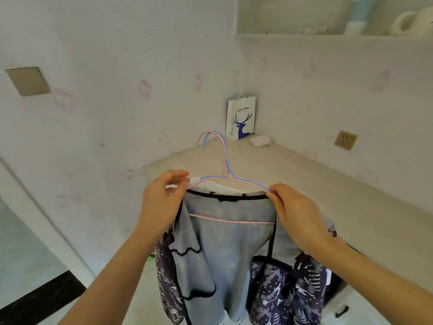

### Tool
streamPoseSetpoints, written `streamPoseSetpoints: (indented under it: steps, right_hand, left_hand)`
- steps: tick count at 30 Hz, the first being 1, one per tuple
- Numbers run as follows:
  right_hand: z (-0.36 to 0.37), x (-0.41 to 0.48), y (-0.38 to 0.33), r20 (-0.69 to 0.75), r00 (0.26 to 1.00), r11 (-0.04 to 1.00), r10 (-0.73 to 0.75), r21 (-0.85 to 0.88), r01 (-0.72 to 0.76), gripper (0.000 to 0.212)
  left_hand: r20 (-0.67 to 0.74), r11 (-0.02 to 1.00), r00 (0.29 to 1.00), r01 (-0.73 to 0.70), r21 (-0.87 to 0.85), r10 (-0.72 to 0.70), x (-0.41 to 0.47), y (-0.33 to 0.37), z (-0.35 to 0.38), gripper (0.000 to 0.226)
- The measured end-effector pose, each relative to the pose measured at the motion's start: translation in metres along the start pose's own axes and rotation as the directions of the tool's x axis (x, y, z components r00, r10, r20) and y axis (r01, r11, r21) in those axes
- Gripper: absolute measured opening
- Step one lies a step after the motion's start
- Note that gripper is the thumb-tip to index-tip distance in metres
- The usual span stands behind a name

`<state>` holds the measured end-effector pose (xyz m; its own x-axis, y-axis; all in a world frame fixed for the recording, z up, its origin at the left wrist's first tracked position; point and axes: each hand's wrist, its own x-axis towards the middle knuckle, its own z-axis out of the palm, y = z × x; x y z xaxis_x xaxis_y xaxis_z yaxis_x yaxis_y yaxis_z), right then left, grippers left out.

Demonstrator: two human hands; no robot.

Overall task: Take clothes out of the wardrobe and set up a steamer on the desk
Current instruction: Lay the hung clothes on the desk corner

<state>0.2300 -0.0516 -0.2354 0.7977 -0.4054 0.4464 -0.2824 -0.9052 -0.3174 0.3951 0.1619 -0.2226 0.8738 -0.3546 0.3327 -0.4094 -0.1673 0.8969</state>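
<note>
Both arms reached forward and slightly inward, the left hand (161, 202) with fingers curled and pinching the left shoulder end of the pink and blue hangers (225, 160), the right hand (296, 213) knuckles-up and gripping their right end. The grey garment (229, 254) hung from them over a dark patterned garment (281, 289), held up just before the near edge of the desk (304, 174).

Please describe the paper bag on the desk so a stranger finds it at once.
Follow the pale desk to its far corner. The paper bag stands upright there, white with a blue deer and dark lettering; the small white pack beside it lies flat.
</note>
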Motion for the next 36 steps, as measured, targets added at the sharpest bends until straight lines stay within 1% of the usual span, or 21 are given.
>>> streamPoseSetpoints:
  steps: [2, 3, 6, 8, 11, 13, 15, 17, 22, 27, 31, 36]
  right_hand:
    - [0.006, 0.018, 0.003, 0.000, 1.000, 1.000, -0.009, 0.005, 0.009, 0.028]
    - [0.009, 0.026, 0.005, -0.013, 1.000, 1.000, -0.014, 0.005, 0.014, 0.030]
    - [0.019, 0.055, 0.007, -0.069, 0.997, 1.000, -0.026, 0.002, 0.026, 0.043]
    - [0.025, 0.078, 0.006, -0.100, 0.995, 1.000, -0.013, 0.008, 0.013, 0.047]
    - [0.037, 0.115, 0.003, -0.134, 0.991, 1.000, 0.005, -0.007, -0.006, 0.044]
    - [0.046, 0.141, -0.001, -0.144, 0.989, 0.999, 0.023, -0.032, -0.028, 0.037]
    - [0.055, 0.165, -0.003, -0.154, 0.987, 0.998, 0.039, -0.048, -0.047, 0.026]
    - [0.063, 0.186, -0.004, -0.164, 0.985, 0.996, 0.060, -0.062, -0.071, 0.022]
    - [0.079, 0.232, 0.000, -0.202, 0.976, 0.994, 0.079, -0.060, -0.093, 0.024]
    - [0.088, 0.274, 0.007, -0.237, 0.967, 0.994, 0.092, -0.030, -0.102, 0.020]
    - [0.096, 0.309, 0.019, -0.224, 0.969, 0.994, 0.103, -0.013, -0.109, 0.023]
    - [0.111, 0.353, 0.040, -0.232, 0.970, 0.997, 0.067, -0.009, -0.071, 0.024]
  left_hand:
    - [0.053, 0.974, 0.994, -0.107, 0.201, 0.099, 0.024, -0.021, 0.001, 0.029]
    - [0.104, 0.955, 0.987, -0.146, 0.258, 0.122, 0.035, -0.032, 0.001, 0.035]
    - [0.225, 0.930, 0.967, -0.185, 0.318, 0.116, 0.071, -0.064, 0.000, 0.047]
    - [0.275, 0.893, 0.950, -0.246, 0.377, 0.145, 0.098, -0.081, -0.003, 0.048]
    - [0.310, 0.843, 0.932, -0.316, 0.436, 0.190, 0.139, -0.097, -0.006, 0.043]
    - [0.284, 0.852, 0.933, -0.325, 0.410, 0.220, 0.164, -0.105, -0.007, 0.036]
    - [0.223, 0.860, 0.937, -0.339, 0.382, 0.270, 0.190, -0.110, -0.008, 0.029]
    - [0.180, 0.865, 0.934, -0.353, 0.357, 0.307, 0.215, -0.112, -0.008, 0.024]
    - [0.135, 0.868, 0.930, -0.368, 0.333, 0.342, 0.272, -0.114, 0.000, 0.021]
    - [0.120, 0.868, 0.915, -0.404, 0.288, 0.386, 0.323, -0.112, 0.013, 0.021]
    - [0.097, 0.871, 0.915, -0.404, 0.280, 0.393, 0.357, -0.116, 0.029, 0.019]
    - [0.069, 0.871, 0.917, -0.394, 0.292, 0.392, 0.398, -0.129, 0.052, 0.018]
